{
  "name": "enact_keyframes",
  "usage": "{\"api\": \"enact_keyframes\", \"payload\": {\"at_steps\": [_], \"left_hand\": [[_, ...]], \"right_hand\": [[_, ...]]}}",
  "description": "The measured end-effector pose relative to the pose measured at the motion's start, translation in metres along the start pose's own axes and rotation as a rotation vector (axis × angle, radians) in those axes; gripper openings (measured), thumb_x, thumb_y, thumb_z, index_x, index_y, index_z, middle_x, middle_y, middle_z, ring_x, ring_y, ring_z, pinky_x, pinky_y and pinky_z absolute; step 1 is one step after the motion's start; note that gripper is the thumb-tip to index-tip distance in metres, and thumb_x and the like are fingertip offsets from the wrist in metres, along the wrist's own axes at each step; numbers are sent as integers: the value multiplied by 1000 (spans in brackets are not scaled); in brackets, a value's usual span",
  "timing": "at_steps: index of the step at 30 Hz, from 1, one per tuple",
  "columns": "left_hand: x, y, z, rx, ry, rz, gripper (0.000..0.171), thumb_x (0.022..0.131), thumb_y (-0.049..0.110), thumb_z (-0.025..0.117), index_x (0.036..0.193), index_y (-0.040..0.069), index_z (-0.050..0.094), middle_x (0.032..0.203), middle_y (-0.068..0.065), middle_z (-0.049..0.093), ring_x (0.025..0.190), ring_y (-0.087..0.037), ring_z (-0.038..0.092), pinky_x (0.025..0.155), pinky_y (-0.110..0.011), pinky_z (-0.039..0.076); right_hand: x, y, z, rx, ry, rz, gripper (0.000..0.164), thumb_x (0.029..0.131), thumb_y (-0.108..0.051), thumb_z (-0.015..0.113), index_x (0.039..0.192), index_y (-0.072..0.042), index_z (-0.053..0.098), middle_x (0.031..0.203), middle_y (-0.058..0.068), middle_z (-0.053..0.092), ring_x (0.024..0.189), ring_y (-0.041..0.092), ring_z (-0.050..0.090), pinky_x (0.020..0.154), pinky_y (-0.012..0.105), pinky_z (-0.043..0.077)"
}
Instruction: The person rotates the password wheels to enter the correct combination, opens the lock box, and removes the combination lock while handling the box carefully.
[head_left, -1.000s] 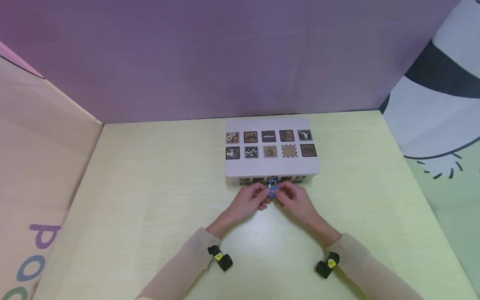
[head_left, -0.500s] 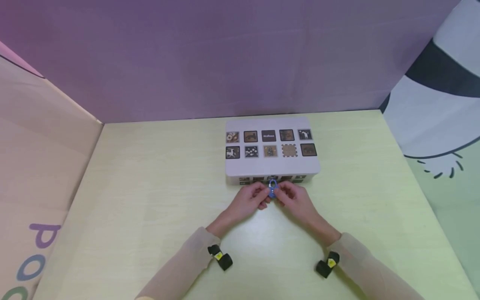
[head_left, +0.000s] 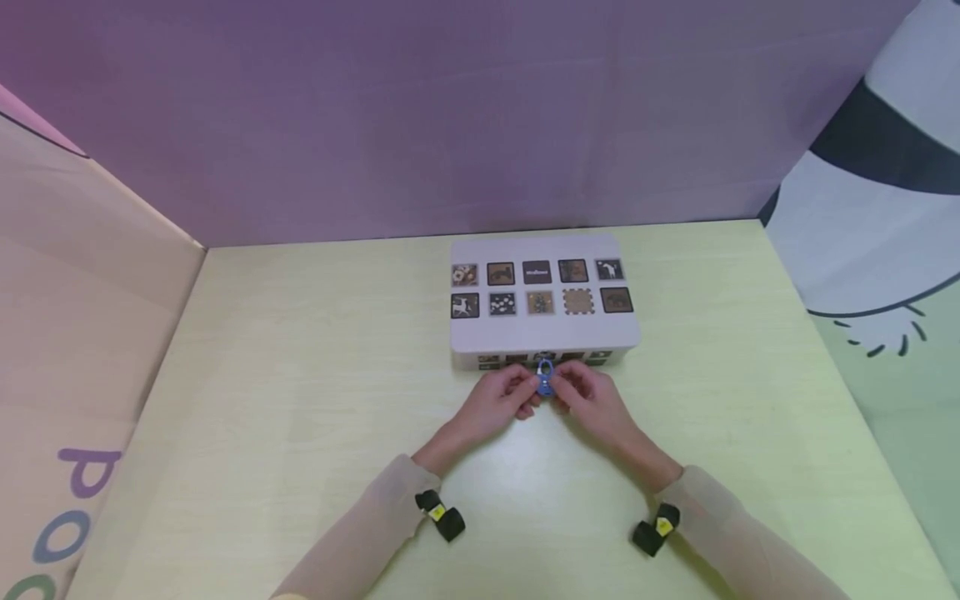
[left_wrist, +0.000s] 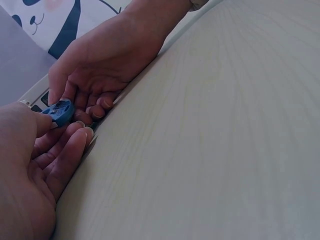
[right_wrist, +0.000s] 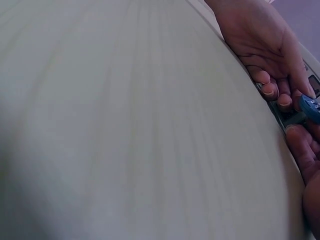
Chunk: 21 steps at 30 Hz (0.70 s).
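A small blue padlock [head_left: 545, 384] hangs at the middle of the front side of a white box [head_left: 543, 333], its shackle up against the box's clasp. Whether the shackle is closed cannot be made out. My left hand [head_left: 495, 402] pinches the padlock's left side between thumb and fingers. From the other side, my right hand [head_left: 592, 404] pinches its right edge, thumb on top. The left wrist view shows dark markings on the face of the padlock [left_wrist: 61, 113]. Only part of the padlock [right_wrist: 310, 107] appears at the right wrist view's edge.
Two rows of small square pictures cover the box lid. The box stands on a pale wood-grain table [head_left: 315, 367], before a purple back wall [head_left: 420, 117]. Printed panels [head_left: 885, 217] stand at the sides. Each sleeve carries a black wrist camera [head_left: 450, 523].
My right thumb and fingers have shifted very slightly on the padlock's right edge. The left hand, the padlock and the box look unmoved.
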<state>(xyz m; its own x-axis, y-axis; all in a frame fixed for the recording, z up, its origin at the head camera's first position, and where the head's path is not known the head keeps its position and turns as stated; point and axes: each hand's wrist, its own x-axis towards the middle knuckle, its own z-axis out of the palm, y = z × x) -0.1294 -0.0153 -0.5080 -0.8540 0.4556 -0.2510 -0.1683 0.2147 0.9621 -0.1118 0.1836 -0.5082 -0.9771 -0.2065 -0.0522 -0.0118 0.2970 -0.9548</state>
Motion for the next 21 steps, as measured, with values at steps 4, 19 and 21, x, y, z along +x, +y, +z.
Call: {"api": "enact_keyframes", "payload": {"at_steps": [4,19,21], "left_hand": [[0,0,0,4,0,1,23,108,23,55,111,3,65,93,-8,70,77,-14,68,74,-27,64],[0,1,1,-5,3,-10,24,108,23,55,111,2,65,94,-9,70,77,-15,67,74,-27,64],[0,0,1,-7,3,-15,23,108,23,55,111,2,65,94,-9,70,77,-15,67,74,-27,64]], "right_hand": [[0,-1,0,-2,-10,-6,17,102,-9,61,108,7,64,85,15,68,70,12,60,62,21,55],[1,2,0,-55,4,-26,15,101,-8,64,104,6,67,80,12,67,66,9,59,58,18,52],[2,2,1,-61,5,-29,15,101,-8,64,104,6,67,80,12,67,66,9,58,58,19,52]]}}
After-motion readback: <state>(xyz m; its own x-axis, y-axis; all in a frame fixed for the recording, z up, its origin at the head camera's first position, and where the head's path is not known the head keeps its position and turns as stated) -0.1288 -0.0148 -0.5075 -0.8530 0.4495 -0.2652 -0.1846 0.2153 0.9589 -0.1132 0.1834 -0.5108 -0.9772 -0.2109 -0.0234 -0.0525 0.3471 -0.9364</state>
